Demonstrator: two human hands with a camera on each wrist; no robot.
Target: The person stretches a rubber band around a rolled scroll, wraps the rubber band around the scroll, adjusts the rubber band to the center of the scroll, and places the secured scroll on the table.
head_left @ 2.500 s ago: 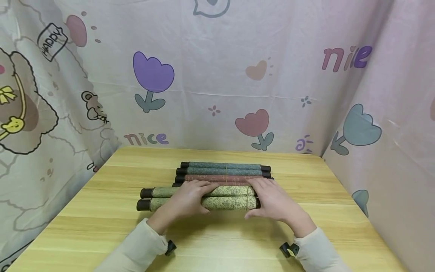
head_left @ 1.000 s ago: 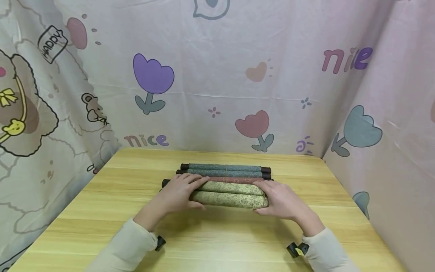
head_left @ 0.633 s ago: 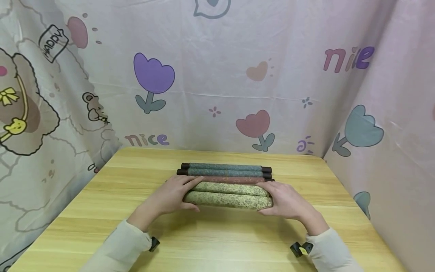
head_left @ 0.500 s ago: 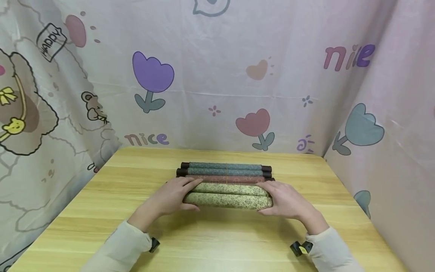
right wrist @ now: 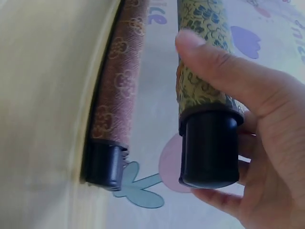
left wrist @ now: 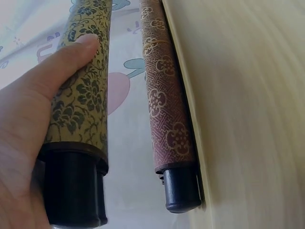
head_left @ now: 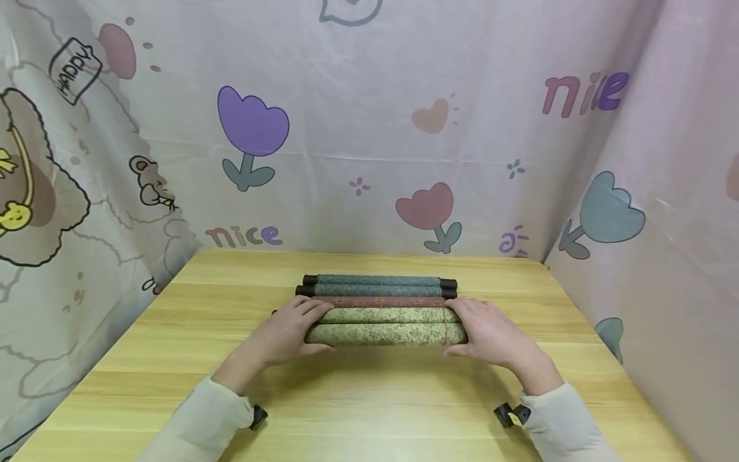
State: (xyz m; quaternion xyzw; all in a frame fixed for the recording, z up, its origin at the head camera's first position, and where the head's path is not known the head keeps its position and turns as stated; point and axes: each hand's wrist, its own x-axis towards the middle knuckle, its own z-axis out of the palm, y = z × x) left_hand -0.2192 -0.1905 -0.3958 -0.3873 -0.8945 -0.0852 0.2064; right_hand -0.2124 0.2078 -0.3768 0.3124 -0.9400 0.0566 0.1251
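Two yellow-green patterned hanging scrolls (head_left: 381,333) lie side by side, held between both hands near their ends. My left hand (head_left: 288,330) grips the left end, its thumb on the near side and its fingers over the far side. At the other end, my right hand (head_left: 491,333) grips them the same way, beside a thin tie cord (head_left: 445,324). Black end knobs show in the left wrist view (left wrist: 71,191) and the right wrist view (right wrist: 212,148). In both wrist views, a gap separates the held scrolls from a red patterned scroll (left wrist: 167,95) lying on the table.
Behind the held pair, two blue scrolls (head_left: 358,290) with black knobs lie parallel to the red one on the wooden table (head_left: 369,410). A printed cloth (head_left: 346,115) hangs around the back and sides.
The yellow-green scrolls have shifted right and slightly away from me. Both hands have spread outward to their ends, and the left black knobs are now mostly covered. The blue scrolls stay put.
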